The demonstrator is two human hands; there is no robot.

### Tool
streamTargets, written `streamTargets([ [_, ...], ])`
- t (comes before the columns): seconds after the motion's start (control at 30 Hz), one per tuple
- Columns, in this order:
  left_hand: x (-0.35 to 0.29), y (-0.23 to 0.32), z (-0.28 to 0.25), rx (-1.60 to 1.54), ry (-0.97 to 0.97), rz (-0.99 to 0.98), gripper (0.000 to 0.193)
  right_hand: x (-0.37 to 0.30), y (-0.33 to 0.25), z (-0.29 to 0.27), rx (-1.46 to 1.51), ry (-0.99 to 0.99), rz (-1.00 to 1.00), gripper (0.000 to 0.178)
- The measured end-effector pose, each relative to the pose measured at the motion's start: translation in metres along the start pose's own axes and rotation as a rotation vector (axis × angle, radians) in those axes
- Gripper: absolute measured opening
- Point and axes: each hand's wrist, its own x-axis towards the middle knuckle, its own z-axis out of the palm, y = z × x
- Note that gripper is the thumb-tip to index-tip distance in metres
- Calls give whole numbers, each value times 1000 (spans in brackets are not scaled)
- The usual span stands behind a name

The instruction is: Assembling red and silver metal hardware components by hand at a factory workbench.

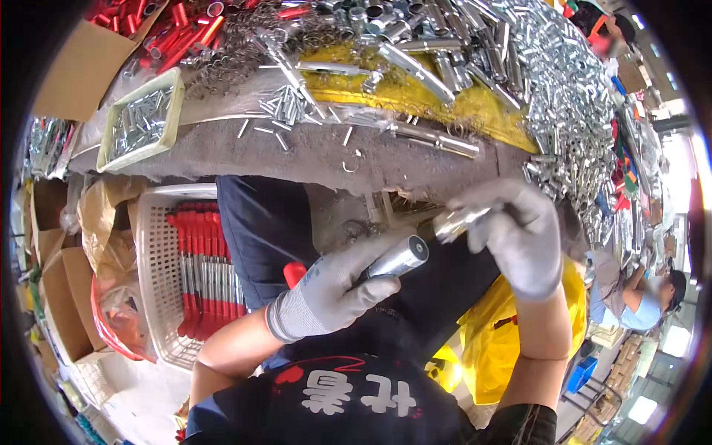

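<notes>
In a grey knitted glove, my left hand (330, 289) is closed round a thick chrome tube tool (400, 258). Its round capped end points up and to the right, and a red end sticks out behind the fingers. To the right, my gloved right hand (519, 237) pinches a short shiny metal sleeve (458, 222), smeared by motion. The sleeve is apart from the tube tool. Both hands are above my lap, in front of the cloth-covered bench edge (245, 159). The inside of the sleeve cannot be made out.
A white basket (156, 274) at the left holds several red-and-chrome tools in rows. On the bench lie a tray of small pins (141, 122), loose chrome tubes (415, 70), red tubes (182, 37) and a large heap of metal fittings (567, 96). Another person (641, 297) sits far right.
</notes>
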Motion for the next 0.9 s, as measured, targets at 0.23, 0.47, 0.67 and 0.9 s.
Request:
streamTargets([
  [0.23, 9, 14, 3, 234, 48, 114, 64, -11, -8, -4, -349, -125, 65, 22],
  [0.47, 5, 23, -14, 351, 52, 131, 51, 74, 31, -57, -438, -94, -99, 41],
  [0.67, -9, 32, -29, 206, 29, 7, 46, 180, 72, -118, -1417, 74, 32, 28],
  [0.9, -34, 20, -26, 51, 70, -45, 49, 108, 39, -104, -1360, 355, 47, 24],
])
